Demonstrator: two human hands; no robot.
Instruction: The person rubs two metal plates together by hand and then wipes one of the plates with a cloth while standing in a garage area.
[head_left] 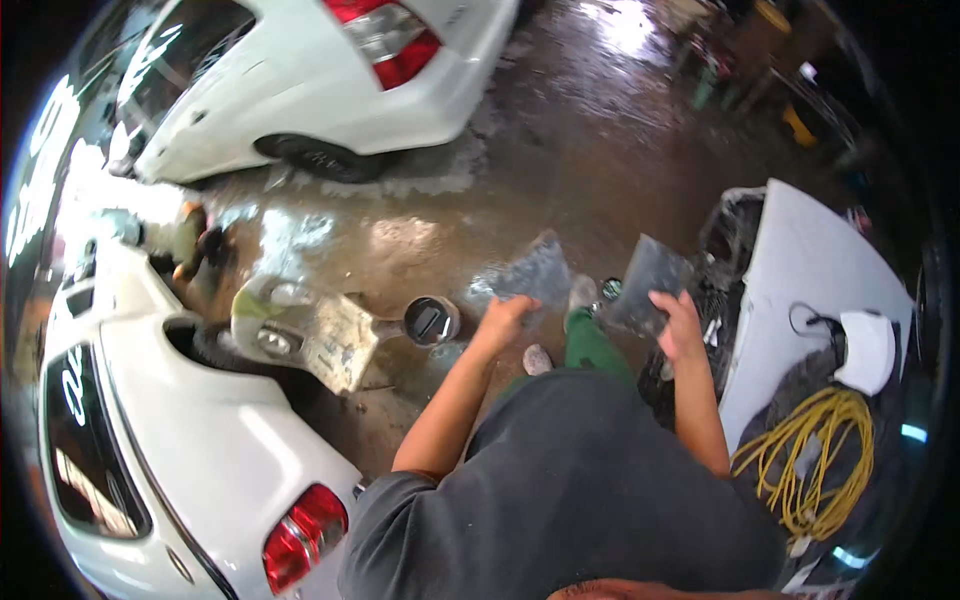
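My left hand (508, 322) pinches the lower edge of a thin grey sheet (540, 272), slightly blurred against the wet floor. In my right hand (679, 326) a second, darker grey sheet (650, 278) is gripped by its right edge, thumb on top. The two sheets are held apart in front of me, above my feet and green trousers (592, 345). What material they are, I cannot tell. Left of my left hand stands a round container (450, 322) with a dark rectangular piece inside it.
A worn plastic stool (335, 345) is beside the container. White cars stand at the far left (225, 115) and near left (215, 425). At right lies a white body panel (815, 250) with a coiled yellow cord (825, 450) and a white curved piece (868, 352). The floor (560, 150) is wet.
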